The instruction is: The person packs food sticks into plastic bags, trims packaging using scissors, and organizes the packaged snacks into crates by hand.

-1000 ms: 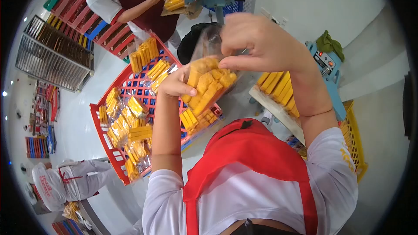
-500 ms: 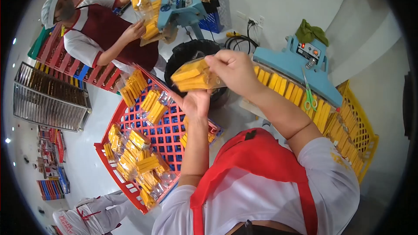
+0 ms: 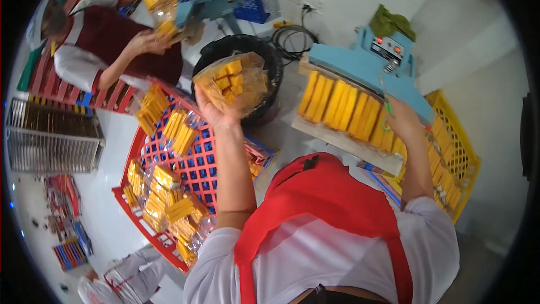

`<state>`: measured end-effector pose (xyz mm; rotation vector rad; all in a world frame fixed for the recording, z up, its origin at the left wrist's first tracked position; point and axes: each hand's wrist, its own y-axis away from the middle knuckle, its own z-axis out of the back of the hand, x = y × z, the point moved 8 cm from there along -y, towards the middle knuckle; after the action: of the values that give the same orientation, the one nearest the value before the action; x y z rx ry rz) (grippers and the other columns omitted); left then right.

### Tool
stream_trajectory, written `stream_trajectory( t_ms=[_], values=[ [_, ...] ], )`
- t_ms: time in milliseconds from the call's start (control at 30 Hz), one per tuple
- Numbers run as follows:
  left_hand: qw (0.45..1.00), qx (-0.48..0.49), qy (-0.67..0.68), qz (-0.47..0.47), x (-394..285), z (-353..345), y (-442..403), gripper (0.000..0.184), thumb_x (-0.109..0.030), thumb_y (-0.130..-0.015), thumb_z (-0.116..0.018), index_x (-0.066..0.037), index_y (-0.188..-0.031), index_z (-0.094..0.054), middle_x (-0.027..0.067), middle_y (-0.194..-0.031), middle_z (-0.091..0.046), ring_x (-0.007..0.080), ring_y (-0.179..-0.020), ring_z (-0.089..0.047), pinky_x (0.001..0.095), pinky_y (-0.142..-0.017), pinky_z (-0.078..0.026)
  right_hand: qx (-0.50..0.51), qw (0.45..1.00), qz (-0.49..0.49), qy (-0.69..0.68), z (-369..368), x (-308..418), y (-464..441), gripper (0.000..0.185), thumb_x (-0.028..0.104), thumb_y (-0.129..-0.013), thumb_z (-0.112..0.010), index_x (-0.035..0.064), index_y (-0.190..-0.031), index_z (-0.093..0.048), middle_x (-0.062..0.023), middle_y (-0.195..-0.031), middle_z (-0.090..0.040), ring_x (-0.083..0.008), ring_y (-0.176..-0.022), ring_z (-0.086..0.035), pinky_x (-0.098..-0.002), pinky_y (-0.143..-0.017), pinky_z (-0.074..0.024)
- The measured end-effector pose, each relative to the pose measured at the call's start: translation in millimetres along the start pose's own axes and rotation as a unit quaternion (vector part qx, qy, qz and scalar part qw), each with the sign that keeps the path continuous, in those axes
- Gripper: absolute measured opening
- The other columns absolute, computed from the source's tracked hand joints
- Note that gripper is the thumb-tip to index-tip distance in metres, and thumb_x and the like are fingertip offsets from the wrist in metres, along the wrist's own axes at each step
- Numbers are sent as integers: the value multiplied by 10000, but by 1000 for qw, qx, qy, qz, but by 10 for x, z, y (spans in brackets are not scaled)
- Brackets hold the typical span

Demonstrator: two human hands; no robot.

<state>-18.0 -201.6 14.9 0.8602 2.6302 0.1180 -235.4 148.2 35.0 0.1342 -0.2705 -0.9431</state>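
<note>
My left hand [image 3: 220, 114] holds up a clear plastic bag [image 3: 256, 73] of yellow sticks [image 3: 228, 80], their cut ends facing me, above a black-lined bin. On the right, my right hand [image 3: 406, 119] has its fingers at the green handles of a pair of scissors [image 3: 387, 104], blades pointing up against the blue sealing machine [image 3: 360, 66]; the fingers are partly hidden. Beneath that hand, a row of yellow stick packs [image 3: 337, 104] lies along the board in front of the machine.
A red crate [image 3: 125, 205] at left holds several filled bags. The black-lined bin [image 3: 270, 98] stands ahead, a yellow crate [image 3: 469, 160] with packs at far right. A co-worker in a maroon apron [image 3: 112, 36] handles packs at a second blue machine [image 3: 208, 0]. Another person [image 3: 132, 278] is lower left.
My right hand has left the bag and moved right to the scissors. The bag, now in my left hand alone, has turned so the stick ends show. The view has shifted slightly.
</note>
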Motion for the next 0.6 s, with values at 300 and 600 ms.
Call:
stream_trajectory(
  t_ms=[300,600],
  values=[
    [998,-1,54,40,67,-123,-42,336,-364,-838,-420,-91,-976,-560,69,-991,-582,271,-938,-533,456,-845,-414,-89,994,-61,-18,-388,-222,147,456,47,-743,-511,84,-1187,-415,-152,-1069,-493,-329,-962,-498,-409,-766,-433],
    [998,38,34,42,-113,-229,156,228,-264,-834,-423,-95,-868,-573,37,-901,-589,227,-840,-558,406,-807,-450,-83,994,-54,-56,-426,-292,-21,569,0,-687,-510,102,-1232,-381,-165,-1093,-489,-330,-938,-510,-420,-773,-424]
  ],
)
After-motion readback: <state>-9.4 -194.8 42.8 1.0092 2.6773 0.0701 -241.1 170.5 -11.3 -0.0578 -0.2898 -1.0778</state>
